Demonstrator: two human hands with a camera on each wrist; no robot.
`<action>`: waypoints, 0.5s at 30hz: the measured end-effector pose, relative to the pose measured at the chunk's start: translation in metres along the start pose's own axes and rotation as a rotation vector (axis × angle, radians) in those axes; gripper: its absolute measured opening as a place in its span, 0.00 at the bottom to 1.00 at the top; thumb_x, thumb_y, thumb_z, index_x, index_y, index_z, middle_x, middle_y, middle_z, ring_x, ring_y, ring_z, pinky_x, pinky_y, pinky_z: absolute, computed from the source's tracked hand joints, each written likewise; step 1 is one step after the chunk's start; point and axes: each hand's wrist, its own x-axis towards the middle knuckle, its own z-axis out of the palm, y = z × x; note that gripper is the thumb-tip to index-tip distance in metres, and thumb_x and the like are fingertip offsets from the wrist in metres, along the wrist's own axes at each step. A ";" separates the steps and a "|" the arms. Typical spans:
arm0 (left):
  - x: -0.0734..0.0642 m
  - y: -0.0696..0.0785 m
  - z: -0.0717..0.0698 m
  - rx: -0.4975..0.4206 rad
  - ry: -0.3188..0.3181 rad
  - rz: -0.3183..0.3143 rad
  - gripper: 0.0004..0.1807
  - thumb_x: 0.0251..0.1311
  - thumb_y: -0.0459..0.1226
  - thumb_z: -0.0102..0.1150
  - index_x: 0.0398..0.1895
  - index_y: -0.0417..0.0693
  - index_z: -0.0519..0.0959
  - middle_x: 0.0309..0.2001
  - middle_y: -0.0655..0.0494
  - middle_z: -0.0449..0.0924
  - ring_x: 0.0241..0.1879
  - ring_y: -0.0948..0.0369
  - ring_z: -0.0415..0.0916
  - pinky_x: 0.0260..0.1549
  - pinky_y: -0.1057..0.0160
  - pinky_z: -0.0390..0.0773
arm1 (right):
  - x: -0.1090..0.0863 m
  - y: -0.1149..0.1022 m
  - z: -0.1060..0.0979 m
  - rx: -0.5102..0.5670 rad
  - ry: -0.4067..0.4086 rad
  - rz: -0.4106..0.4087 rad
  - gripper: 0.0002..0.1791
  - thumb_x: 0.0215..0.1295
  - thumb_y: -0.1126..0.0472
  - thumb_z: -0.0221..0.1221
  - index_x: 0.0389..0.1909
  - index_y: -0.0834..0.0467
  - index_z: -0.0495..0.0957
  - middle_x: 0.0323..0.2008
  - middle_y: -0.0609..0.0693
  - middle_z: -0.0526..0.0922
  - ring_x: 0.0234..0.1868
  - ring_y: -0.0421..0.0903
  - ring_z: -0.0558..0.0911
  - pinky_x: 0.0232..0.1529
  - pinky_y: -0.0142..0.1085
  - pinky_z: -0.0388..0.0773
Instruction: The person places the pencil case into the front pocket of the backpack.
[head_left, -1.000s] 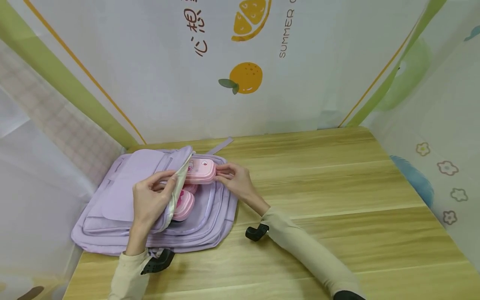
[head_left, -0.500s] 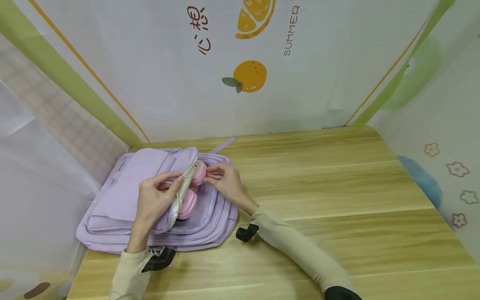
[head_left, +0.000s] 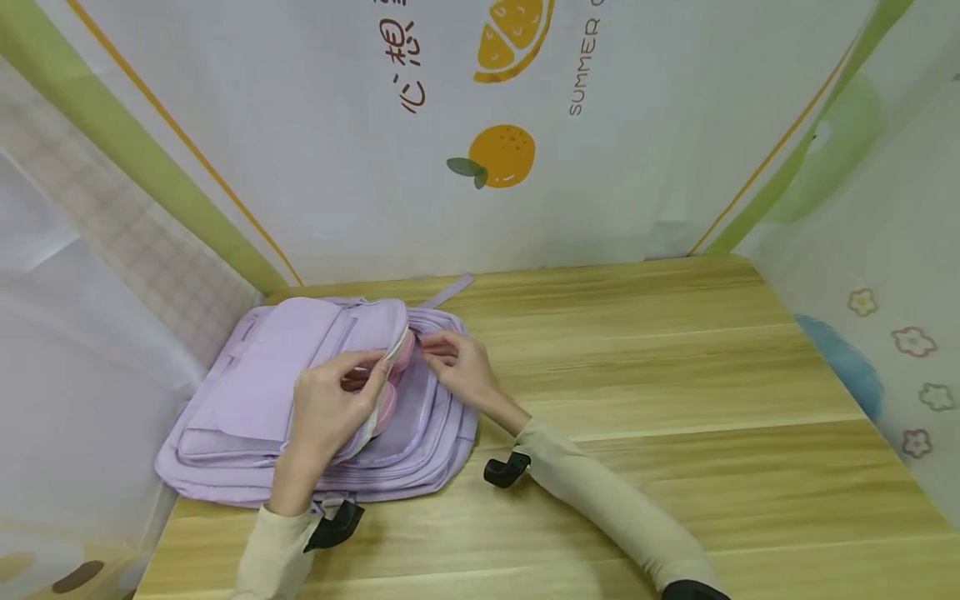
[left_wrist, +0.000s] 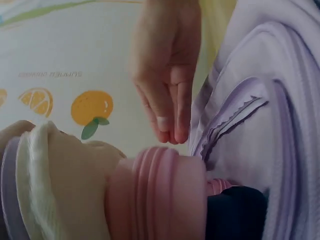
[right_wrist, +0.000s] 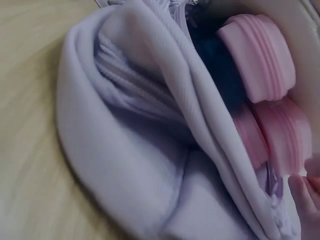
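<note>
A lilac backpack (head_left: 255,392) lies flat on the table with its front pocket unzipped. My left hand (head_left: 330,408) pinches the edge of the pocket flap (head_left: 392,354) between thumb and fingers, holding it up. Inside sit pink zippered pencil cases: a far one (head_left: 403,353) and a nearer one (head_left: 386,408), both partly hidden by the flap. A third pink case (right_wrist: 250,136) shows in the right wrist view, beside something dark blue (right_wrist: 220,65). My right hand (head_left: 467,371) is just right of the far case, fingertips drawn together and nothing held; the left wrist view shows them apart from the case.
The wooden table (head_left: 660,400) extends to the right of the backpack. Printed curtains (head_left: 600,192) hang along the back and both sides. A lilac strap (head_left: 448,292) sticks out behind the bag, and black wrist mounts (head_left: 507,471) sit on both sleeves.
The far pencil case has slid left, deeper into the pocket. My right hand pushed it in, then let go and drew back slightly. My left hand and the flap have shifted right over the cases.
</note>
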 end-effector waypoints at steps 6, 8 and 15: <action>-0.003 0.012 0.016 0.201 0.003 0.113 0.10 0.54 0.41 0.73 0.36 0.45 0.90 0.35 0.51 0.88 0.36 0.47 0.85 0.31 0.47 0.84 | -0.006 -0.002 -0.028 -0.153 0.042 -0.106 0.12 0.68 0.71 0.59 0.50 0.71 0.81 0.47 0.66 0.86 0.50 0.58 0.87 0.53 0.39 0.86; -0.005 0.016 0.019 0.245 -0.010 0.119 0.10 0.54 0.40 0.73 0.37 0.45 0.90 0.37 0.50 0.87 0.37 0.46 0.83 0.31 0.46 0.84 | -0.007 -0.003 -0.039 -0.252 0.031 -0.127 0.14 0.68 0.68 0.60 0.52 0.69 0.81 0.49 0.64 0.86 0.53 0.58 0.86 0.57 0.44 0.84; -0.009 0.028 0.030 0.265 -0.093 0.123 0.24 0.56 0.38 0.71 0.55 0.36 0.81 0.54 0.38 0.80 0.51 0.40 0.78 0.51 0.43 0.82 | -0.017 -0.011 -0.083 -0.601 -0.120 -0.139 0.30 0.70 0.50 0.61 0.67 0.62 0.73 0.66 0.61 0.76 0.69 0.60 0.73 0.72 0.57 0.68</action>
